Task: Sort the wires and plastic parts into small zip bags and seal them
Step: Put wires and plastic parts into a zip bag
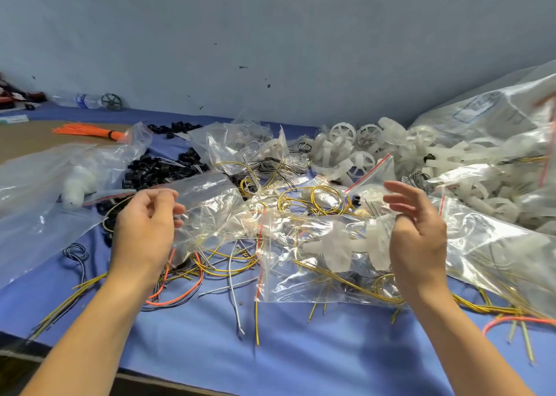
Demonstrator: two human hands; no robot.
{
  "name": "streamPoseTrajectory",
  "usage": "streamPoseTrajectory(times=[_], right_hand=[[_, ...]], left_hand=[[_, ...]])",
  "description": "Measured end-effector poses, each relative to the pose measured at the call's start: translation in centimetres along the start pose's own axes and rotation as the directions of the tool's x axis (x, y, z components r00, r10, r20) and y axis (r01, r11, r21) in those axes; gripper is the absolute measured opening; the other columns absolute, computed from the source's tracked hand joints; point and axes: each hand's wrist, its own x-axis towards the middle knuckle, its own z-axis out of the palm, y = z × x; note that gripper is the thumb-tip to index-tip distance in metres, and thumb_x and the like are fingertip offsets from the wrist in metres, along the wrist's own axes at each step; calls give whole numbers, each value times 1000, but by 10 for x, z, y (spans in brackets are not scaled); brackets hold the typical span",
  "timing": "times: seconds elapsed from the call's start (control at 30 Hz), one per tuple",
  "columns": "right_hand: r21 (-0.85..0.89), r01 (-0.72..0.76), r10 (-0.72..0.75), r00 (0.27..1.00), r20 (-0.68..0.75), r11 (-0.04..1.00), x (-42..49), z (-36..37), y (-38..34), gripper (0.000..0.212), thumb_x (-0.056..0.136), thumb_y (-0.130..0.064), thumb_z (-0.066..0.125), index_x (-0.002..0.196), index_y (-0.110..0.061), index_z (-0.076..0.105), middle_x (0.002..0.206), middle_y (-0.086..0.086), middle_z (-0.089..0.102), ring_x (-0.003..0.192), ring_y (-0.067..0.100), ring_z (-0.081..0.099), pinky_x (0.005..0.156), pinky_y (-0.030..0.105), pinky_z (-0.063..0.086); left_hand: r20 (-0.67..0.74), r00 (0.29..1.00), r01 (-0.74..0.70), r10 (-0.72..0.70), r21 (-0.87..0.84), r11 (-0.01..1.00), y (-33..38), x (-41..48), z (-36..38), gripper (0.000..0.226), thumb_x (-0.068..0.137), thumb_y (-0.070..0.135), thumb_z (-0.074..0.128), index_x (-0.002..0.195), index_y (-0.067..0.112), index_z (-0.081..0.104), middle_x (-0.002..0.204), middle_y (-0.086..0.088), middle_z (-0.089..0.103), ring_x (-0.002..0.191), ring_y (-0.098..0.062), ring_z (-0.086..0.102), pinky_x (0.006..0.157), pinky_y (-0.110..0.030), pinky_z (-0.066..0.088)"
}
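Head view, bottom: loose wires (pixel 256 320) on blue cloth (pixel 195 341). Middle left: left hand (pixel 144 227) pinching an empty bag (pixel 210 203). Middle right: right hand (pixel 418 239) spread loose, holding nothing, beside a full bag (pixel 325 263). Upper right: white wheels (pixel 361 145) piled. Likely filling time; next, pull bag mouth open, drop parts in.

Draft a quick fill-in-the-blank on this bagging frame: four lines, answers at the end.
1. The tied wire bundle at the far left is ____ in colour.
2. The small rings piled beyond the left hand are ____.
3. The small clear zip bag is pinched by the ____ hand.
4. The cloth covering the table is ____.

Missing words: orange; black; left; blue.
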Motion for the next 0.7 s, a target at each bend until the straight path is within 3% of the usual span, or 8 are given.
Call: streamPoseTrajectory(times=[0.07, 0.13, 0.2, 0.37, 0.5, 0.6, 0.7], right_hand=[[125, -107, 112, 993, -38, 986, 4, -2, -1, 57, 82, 11, 33, 103, -31, 65, 97, -2, 67, 88, 1, 60, 79, 11, 45], [191, -172, 183, 982, -42, 966, 6, -2, -2, 55, 86, 11, 34, 101, -31, 66, 95, -3, 67, 86, 2, 59, 75, 10, 45], [228, -200, 214, 976, -36, 953, 8, -1, -2, 54, 87, 12, 33, 99, -28, 66, 94, -2, 66, 86, 6, 59, 73, 11, 45], [331, -302, 334, 942, -43, 894, 13, -1, -2, 53, 86, 12, 33, 98, -27, 67, 90, -4, 67, 79, 7, 59, 64, 9, 44], [441, -392, 464, 883, -65, 807, 19, -6, -1, 50, 90, 9, 33, 94, -27, 68, 83, -8, 67, 71, 5, 61, 69, 18, 45], [411, -379, 444, 893, -72, 829, 19, -8, -1, 43, 95, 3, 35, 96, -26, 67, 88, -4, 68, 73, 6, 60, 68, 17, 45], [206, -253, 258, 966, 1, 945, 14, -5, -2, 37, 96, -1, 41, 106, -25, 67, 96, -4, 69, 87, 7, 62, 74, 15, 46]], left_hand=[[-62, 998, 3, 7, 152, 988, -8, 6, -7, 15, 94, 15, 48, 94, 23, 60, 92, -5, 68, 85, -23, 63, 79, -35, 48], [-124, 992, 48, -11, 294, 955, -14, 10, -16, 18, 92, 15, 50, 104, 21, 61, 103, -8, 67, 96, -29, 59, 86, -39, 43], [-134, 991, 44, 3, 340, 939, -16, 8, -18, 19, 92, 16, 50, 107, 19, 62, 103, -7, 65, 94, -28, 57, 85, -39, 42], [7, 989, -140, 147, 344, 929, -8, -10, 0, 17, 95, 15, 51, 108, 17, 61, 96, 0, 62, 87, -20, 56, 81, -33, 40], [71, 982, -188, 174, 391, 901, -3, -20, 10, 16, 95, 15, 50, 107, 17, 61, 100, -2, 64, 88, -21, 57, 80, -32, 40], [169, 958, -280, 231, 377, 883, 4, -31, 21, 16, 96, 14, 51, 107, 19, 61, 103, 0, 66, 92, -16, 58, 83, -30, 40], [357, 886, -425, 297, 366, 828, 3, -47, 35, 18, 96, 18, 51, 109, 25, 60, 107, 10, 64, 99, -9, 56, 86, -24, 39]])
